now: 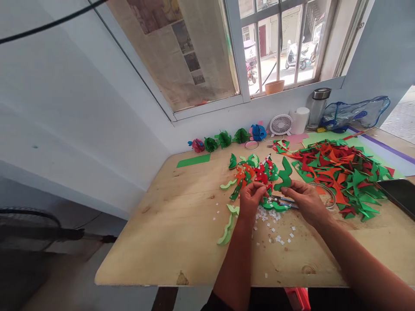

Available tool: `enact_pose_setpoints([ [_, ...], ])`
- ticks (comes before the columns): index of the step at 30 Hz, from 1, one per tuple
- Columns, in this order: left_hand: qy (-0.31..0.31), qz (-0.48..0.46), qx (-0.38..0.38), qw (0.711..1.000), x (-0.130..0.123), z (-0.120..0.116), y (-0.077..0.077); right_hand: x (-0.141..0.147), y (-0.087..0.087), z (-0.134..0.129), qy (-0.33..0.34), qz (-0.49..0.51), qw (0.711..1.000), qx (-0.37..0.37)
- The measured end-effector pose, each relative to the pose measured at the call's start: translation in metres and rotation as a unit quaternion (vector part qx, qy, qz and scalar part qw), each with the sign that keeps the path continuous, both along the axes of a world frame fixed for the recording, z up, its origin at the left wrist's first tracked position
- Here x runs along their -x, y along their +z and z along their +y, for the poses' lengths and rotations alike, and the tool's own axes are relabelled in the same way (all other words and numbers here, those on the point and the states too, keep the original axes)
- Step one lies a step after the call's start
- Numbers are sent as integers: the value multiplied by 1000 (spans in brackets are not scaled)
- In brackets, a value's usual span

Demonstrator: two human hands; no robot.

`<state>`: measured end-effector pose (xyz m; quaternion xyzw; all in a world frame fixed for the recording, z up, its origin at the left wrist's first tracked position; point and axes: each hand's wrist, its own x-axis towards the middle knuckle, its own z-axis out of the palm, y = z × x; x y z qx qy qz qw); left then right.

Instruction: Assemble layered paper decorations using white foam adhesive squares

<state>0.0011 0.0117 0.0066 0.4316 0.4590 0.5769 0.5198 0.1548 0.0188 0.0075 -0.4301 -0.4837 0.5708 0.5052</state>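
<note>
My right hand (303,198) pinches the lower end of a wavy green paper cutout (285,173), which stands upright above the table. Just left of it, my left hand (252,196) has its thumb and fingers pressed together; whatever may be between them is too small to make out. Beneath and behind the hands lie wavy paper pieces in red, orange (240,175) and green. A pair of scissors (283,200) lies between the hands, partly covered. Small white squares (274,216) are scattered below them on the wooden table (181,224).
Red, orange and green paper scraps (340,172) are heaped at the right, beside a dark phone (398,194). Along the wall stand folded-paper figures (224,139), a small white fan (281,125), a white paper roll (300,121), a glass bottle (317,110) and a clear pouch (355,113).
</note>
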Motion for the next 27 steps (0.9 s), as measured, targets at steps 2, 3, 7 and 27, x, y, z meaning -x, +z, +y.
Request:
enact_pose_setpoints([
  [2,10,-45,0,999,-1,1,0,2,0,-2,39,8,999,12],
  [3,0,-62,3,998,-2,2,0,2,1,-3,56,7,998,17],
  [7,-28,-110,21,993,-5,2,-5,5,1,-6,90,-15,995,30],
  [27,107,-95,-14,990,-19,3,-11,13,-4,-6,109,-42,992,53],
])
